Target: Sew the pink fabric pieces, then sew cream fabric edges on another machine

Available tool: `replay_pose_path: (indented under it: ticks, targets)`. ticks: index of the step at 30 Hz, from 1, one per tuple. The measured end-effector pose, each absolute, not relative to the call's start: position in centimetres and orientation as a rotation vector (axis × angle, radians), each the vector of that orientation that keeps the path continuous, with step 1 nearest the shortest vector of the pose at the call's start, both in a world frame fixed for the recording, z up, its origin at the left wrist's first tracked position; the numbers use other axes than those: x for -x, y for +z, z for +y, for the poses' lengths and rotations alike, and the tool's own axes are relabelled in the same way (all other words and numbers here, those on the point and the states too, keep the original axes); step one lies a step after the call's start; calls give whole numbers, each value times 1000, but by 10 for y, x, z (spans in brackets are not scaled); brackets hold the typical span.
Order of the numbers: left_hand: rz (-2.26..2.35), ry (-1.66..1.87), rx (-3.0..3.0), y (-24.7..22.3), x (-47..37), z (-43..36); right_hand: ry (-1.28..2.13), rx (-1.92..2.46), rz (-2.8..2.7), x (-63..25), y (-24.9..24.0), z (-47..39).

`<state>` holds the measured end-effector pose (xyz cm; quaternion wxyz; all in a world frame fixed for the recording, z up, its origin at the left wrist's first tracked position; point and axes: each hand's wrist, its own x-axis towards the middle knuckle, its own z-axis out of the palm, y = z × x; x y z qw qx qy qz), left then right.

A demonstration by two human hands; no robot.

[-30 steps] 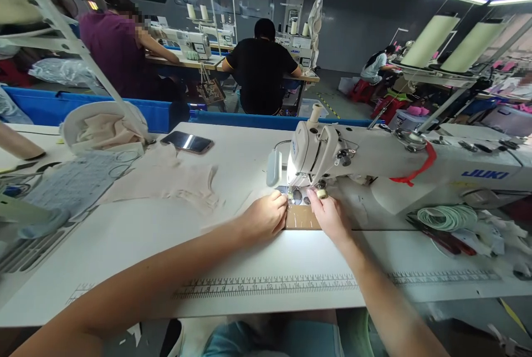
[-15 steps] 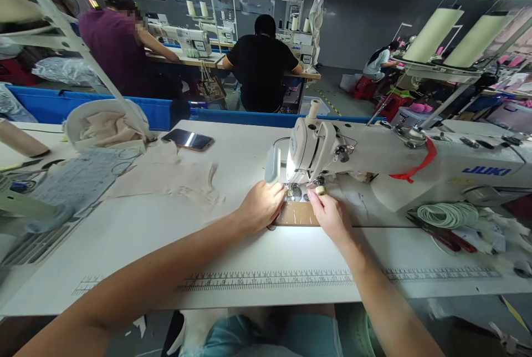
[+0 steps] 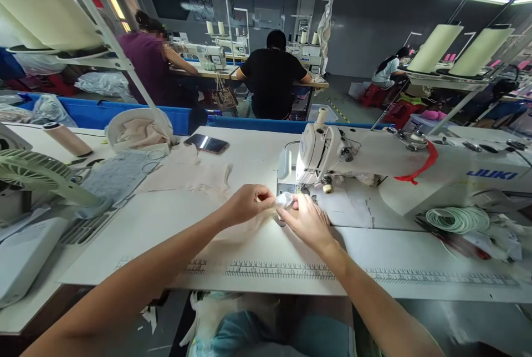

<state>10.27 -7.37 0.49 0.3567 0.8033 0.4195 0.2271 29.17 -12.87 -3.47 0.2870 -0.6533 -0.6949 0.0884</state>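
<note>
In front of the sewing machine's needle area, a small whitish, translucent piece of fabric (image 3: 285, 200) is stretched between both hands. My left hand (image 3: 249, 203) pinches its left end between thumb and fingers. At the other end my right hand (image 3: 311, 221) is closed on it, palm down over the machine bed. A sheer beige blur, seemingly cloth, trails below my left hand. The white JUKI sewing machine (image 3: 399, 163) stands just behind, its head (image 3: 316, 152) lit from beneath. My right hand hides part of the bed.
Pale pink cut fabric (image 3: 187, 171) lies left, near a phone (image 3: 206, 143) and a bowl of cloth (image 3: 139, 128). A green fan (image 3: 37, 174) stands far left. Coiled cord (image 3: 457, 218) and red-handled snips (image 3: 461, 246) lie right. Other people sit at machines beyond.
Both hands have come back from the needle area towards me, and the whitish fabric now shows between them. A brown patch with white threads, visible between them before, is out of sight. The view has shifted left.
</note>
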Motion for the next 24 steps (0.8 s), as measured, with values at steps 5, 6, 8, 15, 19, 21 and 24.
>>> replay_pose_path:
  ticks: [5,6,8,15,19,21,24]
  targets:
    - [1165,750,-1949,7,-79,-95,356,1656,-1821,-283,-39,-119]
    - [1188,757,-1897,5,-73,-97,381,1620,-1836,-285,-38,-120]
    - [1218,690,-1836,0,-59,-98,432,1542,-1878,-291,-35,-125]
    - [1550,266,-2274,-10,-23,-96,-75,1457,-2208,-310,-43,-133]
    - [1802,373,-2462,-6,-15,-79,-387,1529,-2220,-312,-52,-129]
    - [1947,462,-2480,-9,-13,-69,-379,1554,-2196,-314,-53,-129]
    - [2033,493,-2468,-21,-15,-58,-336,1580,-2179,-317,-51,-132]
